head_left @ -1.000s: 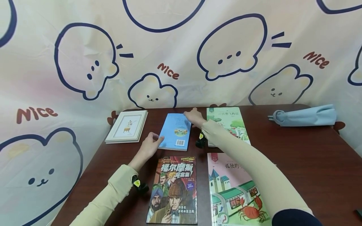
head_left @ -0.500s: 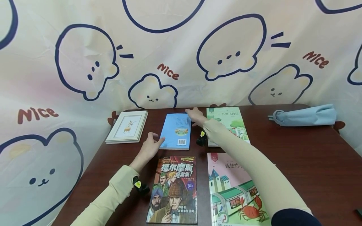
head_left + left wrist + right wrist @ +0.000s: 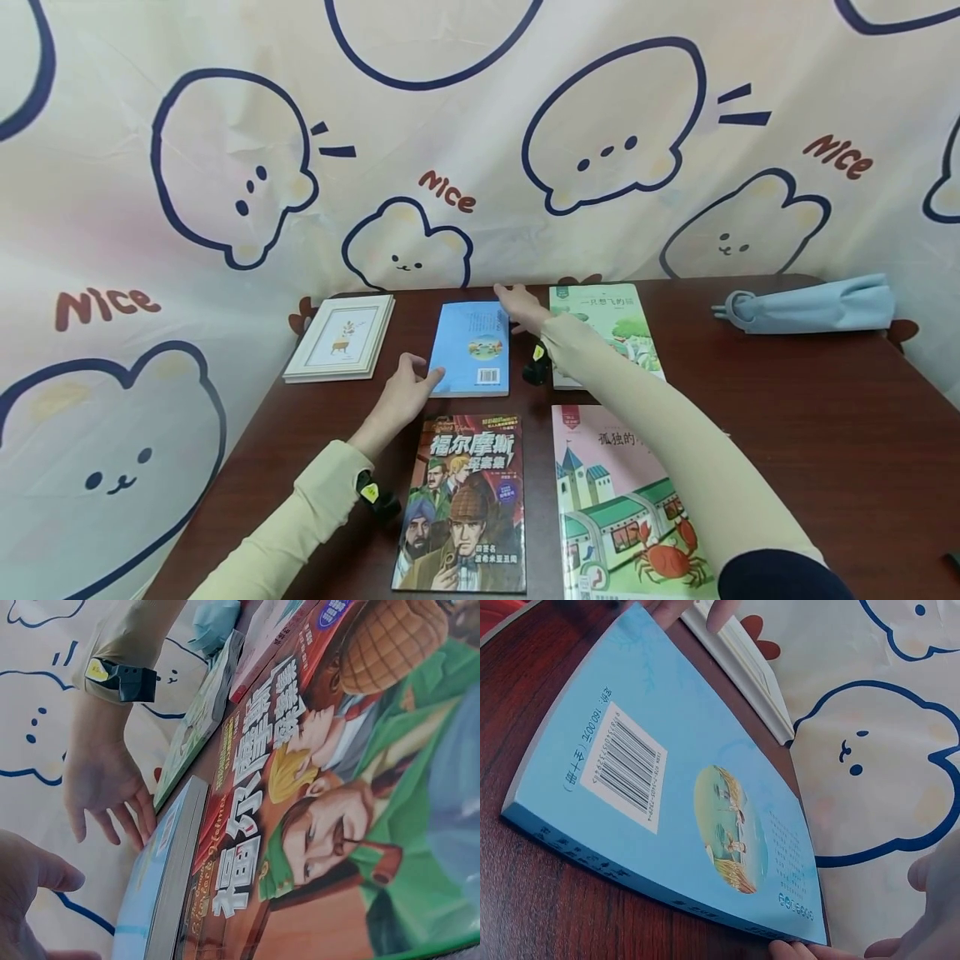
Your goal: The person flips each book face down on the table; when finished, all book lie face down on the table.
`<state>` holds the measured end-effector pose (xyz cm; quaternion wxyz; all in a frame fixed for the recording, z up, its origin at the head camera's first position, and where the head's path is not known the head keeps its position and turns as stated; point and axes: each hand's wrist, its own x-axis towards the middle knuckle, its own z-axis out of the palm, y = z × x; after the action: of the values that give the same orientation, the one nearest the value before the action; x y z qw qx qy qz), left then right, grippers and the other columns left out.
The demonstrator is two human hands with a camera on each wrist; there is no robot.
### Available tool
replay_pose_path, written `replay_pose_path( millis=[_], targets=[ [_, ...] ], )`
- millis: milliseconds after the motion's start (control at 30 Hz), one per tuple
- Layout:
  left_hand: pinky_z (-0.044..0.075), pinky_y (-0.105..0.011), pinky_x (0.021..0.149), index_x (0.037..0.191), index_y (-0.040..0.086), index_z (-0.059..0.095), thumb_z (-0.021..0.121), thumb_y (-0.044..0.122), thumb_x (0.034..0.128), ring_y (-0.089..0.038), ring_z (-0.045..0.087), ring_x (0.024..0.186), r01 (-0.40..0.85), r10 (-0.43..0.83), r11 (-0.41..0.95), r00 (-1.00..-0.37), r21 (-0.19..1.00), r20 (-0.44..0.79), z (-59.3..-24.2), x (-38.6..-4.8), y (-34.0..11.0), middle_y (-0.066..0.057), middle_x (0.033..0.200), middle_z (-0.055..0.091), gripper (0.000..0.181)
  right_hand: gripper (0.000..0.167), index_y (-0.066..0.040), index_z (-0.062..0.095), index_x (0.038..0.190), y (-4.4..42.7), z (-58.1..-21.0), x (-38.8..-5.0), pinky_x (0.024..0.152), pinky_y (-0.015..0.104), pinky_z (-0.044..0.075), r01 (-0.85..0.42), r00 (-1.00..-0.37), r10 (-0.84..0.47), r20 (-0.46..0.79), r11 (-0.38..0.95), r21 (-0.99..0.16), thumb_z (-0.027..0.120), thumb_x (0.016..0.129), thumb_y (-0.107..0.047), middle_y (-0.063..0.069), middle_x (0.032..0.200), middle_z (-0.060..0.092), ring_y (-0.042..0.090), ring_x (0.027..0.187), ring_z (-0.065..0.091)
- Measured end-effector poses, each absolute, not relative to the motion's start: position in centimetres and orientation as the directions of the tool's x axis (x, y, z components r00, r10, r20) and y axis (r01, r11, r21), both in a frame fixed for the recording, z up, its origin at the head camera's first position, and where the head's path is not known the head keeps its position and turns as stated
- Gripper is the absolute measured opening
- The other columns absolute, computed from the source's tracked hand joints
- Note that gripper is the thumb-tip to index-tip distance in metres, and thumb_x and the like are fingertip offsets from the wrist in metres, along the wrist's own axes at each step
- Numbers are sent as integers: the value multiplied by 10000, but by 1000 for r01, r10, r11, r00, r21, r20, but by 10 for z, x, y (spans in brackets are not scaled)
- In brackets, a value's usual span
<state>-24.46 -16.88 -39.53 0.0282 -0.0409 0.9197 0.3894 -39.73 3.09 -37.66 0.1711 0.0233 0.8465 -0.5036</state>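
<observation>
A blue book [image 3: 470, 346] lies flat, back cover up, in the head view. The left hand [image 3: 401, 398] is at its lower left corner, thumb by the edge, fingers spread. At the upper right corner is the right hand [image 3: 522, 308], fingers extended. In the right wrist view, fingertips [image 3: 799, 950] of the right hand touch the spine side of the blue book [image 3: 660, 787]. The left wrist view shows the left hand [image 3: 30, 900] beside the book [image 3: 154, 877], with the right hand [image 3: 112, 787] beyond, its fingers loosely spread.
White frames [image 3: 341, 337] lie at the left. A green book [image 3: 607, 325] is partly under the right sleeve. Nearer are a detective comic [image 3: 461, 508] and a pink crab book [image 3: 630, 517]. A light blue pouch [image 3: 813, 307] lies at the back right, before a patterned curtain [image 3: 450, 108].
The blue book has shifted slightly to the right and straightened. Both hands have moved slightly right with it, and the head view has shifted a little.
</observation>
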Motion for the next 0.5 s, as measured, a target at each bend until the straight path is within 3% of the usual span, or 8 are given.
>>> replay_pose_path(
  millis=[267, 500],
  targets=[
    [470, -401, 762, 1353, 10, 345, 497, 400, 990, -273, 596, 897, -93, -53, 691, -996, 717, -78, -394, -245, -167, -200, 1088, 592, 554, 688, -118, 114, 1563, 33, -373, -398, 985, 467, 489, 188, -944, -162, -289, 459, -868, 268, 1028, -523, 186, 1555, 294, 383, 1325, 453],
    [486, -465, 822, 1386, 27, 316, 490, 392, 997, -324, 618, 1004, -101, -50, 670, -995, 735, -91, -394, -243, -166, -219, 1173, 596, 561, 672, -134, 93, 1566, 38, -370, -397, 1016, 474, 465, 162, -931, -229, -283, 435, -886, 242, 1034, -518, 181, 1568, 262, 394, 1348, 422]
  ],
)
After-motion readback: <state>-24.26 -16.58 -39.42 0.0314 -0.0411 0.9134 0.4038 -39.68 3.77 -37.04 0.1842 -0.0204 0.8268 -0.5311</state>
